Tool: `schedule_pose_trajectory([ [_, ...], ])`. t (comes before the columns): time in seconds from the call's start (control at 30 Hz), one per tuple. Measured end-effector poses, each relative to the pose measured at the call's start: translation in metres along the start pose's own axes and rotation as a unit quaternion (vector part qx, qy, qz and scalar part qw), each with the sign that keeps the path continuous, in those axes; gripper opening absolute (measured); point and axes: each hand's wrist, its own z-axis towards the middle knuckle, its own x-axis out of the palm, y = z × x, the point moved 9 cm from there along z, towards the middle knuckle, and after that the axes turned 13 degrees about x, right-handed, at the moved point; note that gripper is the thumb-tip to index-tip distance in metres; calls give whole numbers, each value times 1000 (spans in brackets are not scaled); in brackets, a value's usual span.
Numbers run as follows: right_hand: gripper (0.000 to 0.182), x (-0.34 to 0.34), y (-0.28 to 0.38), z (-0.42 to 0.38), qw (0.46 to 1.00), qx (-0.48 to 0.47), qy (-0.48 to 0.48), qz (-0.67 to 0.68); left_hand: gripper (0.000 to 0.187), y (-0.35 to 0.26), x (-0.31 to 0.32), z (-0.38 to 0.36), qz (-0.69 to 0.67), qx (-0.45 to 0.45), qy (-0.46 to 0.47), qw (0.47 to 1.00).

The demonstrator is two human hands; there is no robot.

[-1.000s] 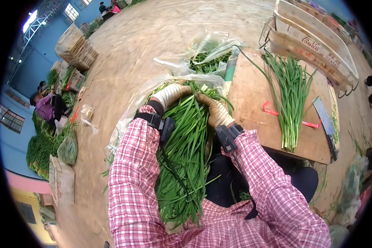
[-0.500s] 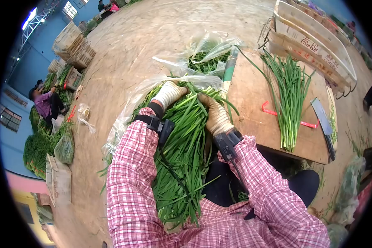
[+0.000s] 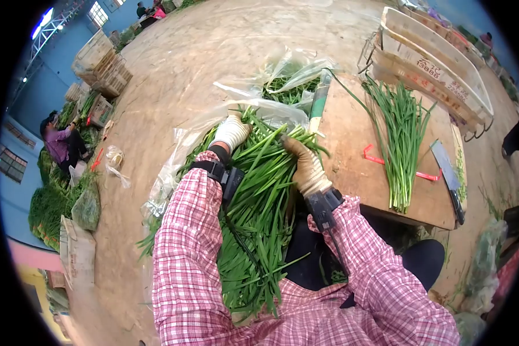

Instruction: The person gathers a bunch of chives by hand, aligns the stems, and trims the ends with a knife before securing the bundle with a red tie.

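Note:
A large heap of garlic chives lies across my lap, its far end on a clear plastic sheet. My left hand, in a white striped glove, is closed on chives at the heap's far end, with its fingertips partly hidden among the leaves. To its right, my right hand, in a tan-stained glove, has bent fingers pinching chive stems at the heap's right edge. A separate bundle of chives rests on the wooden board, lying over a red tie.
A knife lies near the board's right edge. White plastic crates stand behind it. Beyond my hands is an open plastic bag of greens. A person sits far left among piled greens and crates.
My left hand has shifted slightly left and away from the right hand. The right hand has moved a little right and nearer me; the gap between them is wider, with stems spread across it.

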Motion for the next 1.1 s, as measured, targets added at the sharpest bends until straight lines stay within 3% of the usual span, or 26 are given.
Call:
schedule_pose_trajectory([
  [0.07,34,2,-1,1,1000,20,18,10,70,-16,5,-13,-201,61,49,976],
  [0.1,33,2,-1,3,999,33,9,8,78,-36,-16,-27,-131,105,75,983],
  [0.13,33,1,-1,5,999,45,-1,7,87,-36,-10,-32,-280,106,121,946],
  [0.27,32,3,-1,21,995,22,-27,-93,99,-83,-24,-58,-234,210,166,935],
  [0.3,30,6,-4,25,996,28,-31,-79,87,-105,-33,-58,-235,319,86,914],
  [0.33,30,7,-4,25,996,28,-31,-79,87,-106,-32,-58,-235,318,86,914],
  [0.4,27,7,-12,22,994,100,-34,-26,70,-103,-33,-63,-234,175,115,949],
  [0.43,24,6,-8,25,997,73,-21,-33,53,-89,-28,-55,-319,141,64,935],
  [0.53,23,-6,-9,20,997,60,-43,-15,49,-43,-2,-21,-355,121,43,926],
  [0.57,25,10,-10,6,997,80,5,11,44,-44,-15,-32,-237,62,0,970],
  [0.6,26,20,-21,-5,986,152,47,39,43,-34,-12,-27,-190,135,-37,972],
  [0.63,26,-17,-17,27,937,-146,58,-311,42,1,11,-9,-202,135,-24,970],
  [0.67,23,5,4,-24,896,-15,-105,-431,43,-24,17,-12,-314,231,30,920],
  [0.7,22,18,16,-42,956,-29,-84,-281,45,-39,12,-16,-273,234,-3,933],
  [0.73,27,18,7,-22,985,-124,16,-116,49,-20,24,-9,-269,154,26,951],
  [0.77,31,14,16,-28,974,-72,-50,-208,44,-28,24,-3,-311,240,6,920],
  [0.8,32,16,9,-18,992,-80,-1,-102,50,-34,15,-11,-224,174,-1,959],
  [0.83,33,21,20,-39,990,-36,-55,-127,59,-14,22,4,-185,227,-33,956],
  [0.87,35,23,20,-57,984,22,-101,-148,66,-15,26,3,-245,208,-23,947],
  [0.9,39,26,16,-49,993,-4,-33,-109,66,45,50,39,-227,226,-75,944],
  [0.93,44,31,5,-39,996,-26,39,-72,66,41,49,39,-229,231,-75,943],
  [1.0,49,46,16,-62,989,-55,86,-107,68,37,56,31,-289,152,4,945],
  [1.03,51,44,23,-71,981,-103,48,-157,48,12,39,12,-174,274,-18,946],
  [1.07,53,43,30,-80,967,-153,10,-205,43,52,71,49,-359,304,40,882],
  [1.1,46,48,22,-94,989,-100,6,-110,53,26,57,20,-220,282,73,931],
])
